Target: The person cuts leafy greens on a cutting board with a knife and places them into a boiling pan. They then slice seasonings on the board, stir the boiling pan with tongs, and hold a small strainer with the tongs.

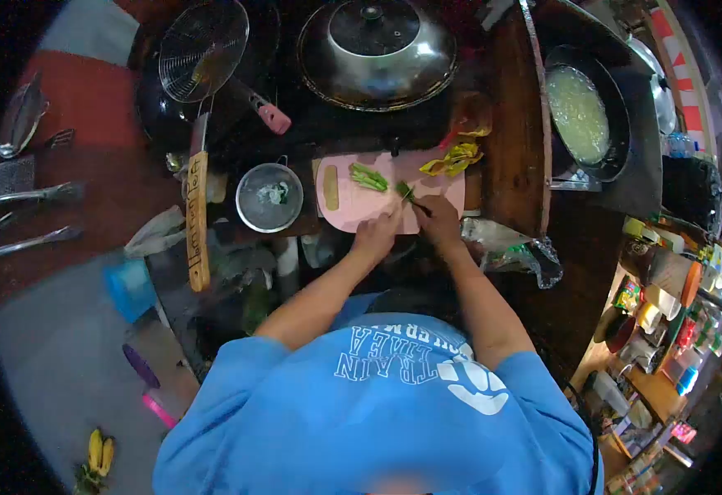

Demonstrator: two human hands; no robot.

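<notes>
On a pink cutting board (353,211), my left hand (376,234) has its fingers closed around the lower end of a green stalk vegetable (405,190). Close beside it, my right hand (440,221) grips what looks like a small knife (420,207), its dark narrow shape pointing towards the vegetable. Most of the blade is too small to make out. A bunch of cut green stalks (368,176) lies on the upper left of the board. At the board's upper right corner sits a yellow and green crumpled packet (453,159).
Left of the board stands a metal strainer bowl (269,198) with something whitish inside. A lidded wok (377,62) is behind the board. A long-handled skimmer (199,190) hangs at the left. A pan of pale bubbling liquid (579,115) sits at the right, past a wooden post (516,124).
</notes>
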